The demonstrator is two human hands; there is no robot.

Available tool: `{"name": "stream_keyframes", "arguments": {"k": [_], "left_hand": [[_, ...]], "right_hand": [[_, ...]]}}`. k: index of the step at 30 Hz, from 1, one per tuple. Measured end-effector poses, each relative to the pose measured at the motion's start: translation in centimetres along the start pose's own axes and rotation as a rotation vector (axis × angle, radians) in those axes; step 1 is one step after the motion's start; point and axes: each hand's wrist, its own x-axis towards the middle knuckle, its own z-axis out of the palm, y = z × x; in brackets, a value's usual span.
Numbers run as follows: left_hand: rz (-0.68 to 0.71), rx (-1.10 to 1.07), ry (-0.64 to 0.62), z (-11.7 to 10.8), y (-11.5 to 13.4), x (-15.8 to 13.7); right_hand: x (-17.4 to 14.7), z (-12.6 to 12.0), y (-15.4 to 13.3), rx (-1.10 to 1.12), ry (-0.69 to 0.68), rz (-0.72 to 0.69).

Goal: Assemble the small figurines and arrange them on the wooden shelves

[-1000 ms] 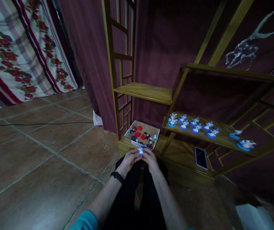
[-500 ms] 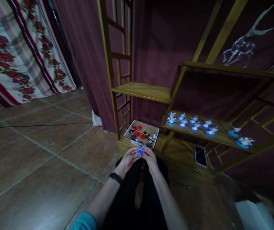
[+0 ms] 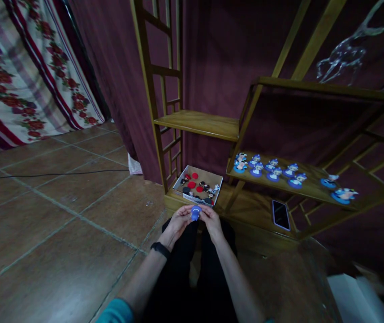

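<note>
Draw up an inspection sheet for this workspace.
Surface: wooden ledge, bearing an open box.
Job's things: small purple object in the hands; red discs and small figures in the box; figurines on the shelf.
Clutter: phone on the ledge.
Hands: left hand and right hand together hold the small purple object.
Cables: black cable across the tiled floor.
Surroundings: purple curtain, floral cloth, clear deer ornament.

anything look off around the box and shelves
The phone on the lower board seems stray, and the box holds a jumble of discs and small figures, unlike the ordered figurines on the shelf. Nothing looks spilled; the purple piece between left hand and right hand is too small to check for damage.
</note>
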Motion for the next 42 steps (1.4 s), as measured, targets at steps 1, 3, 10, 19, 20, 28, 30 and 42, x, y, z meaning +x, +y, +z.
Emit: {"name": "stream_keyframes", "arguments": {"k": [1,3,10,19,20,28,30,42], "left_hand": [[0.001,0.003,-0.007,0.0,0.0,0.0],[0.001,0.009,-0.019,0.1,0.0,0.0],[-0.026,0.040,-0.007,0.9,0.1,0.0],[-0.070,0.065,0.048,1.1,-0.1,0.5],[-0.072,0.067,0.058,1.1,-0.2,0.6],[-0.081,0.057,0.136,1.5,-0.8,1.2],[-0.083,0.054,0.137,1.6,-0.8,1.1],[-0.057,0.051,0.018,1.5,-0.8,0.7]], "right_hand": [[0.0,-0.1,0.0,-0.006,0.000,0.007],[0.0,-0.3,-0.1,-0.012,0.010,0.024],[0.1,-0.6,0.0,0.040,0.073,0.110],[0.3,-0.6,0.3,0.186,0.157,0.236],[0.4,-0.7,0.4,0.196,0.162,0.247],[-0.1,-1.0,0.9,0.259,0.174,0.229],[-0.2,-1.1,0.9,0.261,0.150,0.218],[-0.3,-1.4,-0.4,0.260,-0.018,0.181]]}}
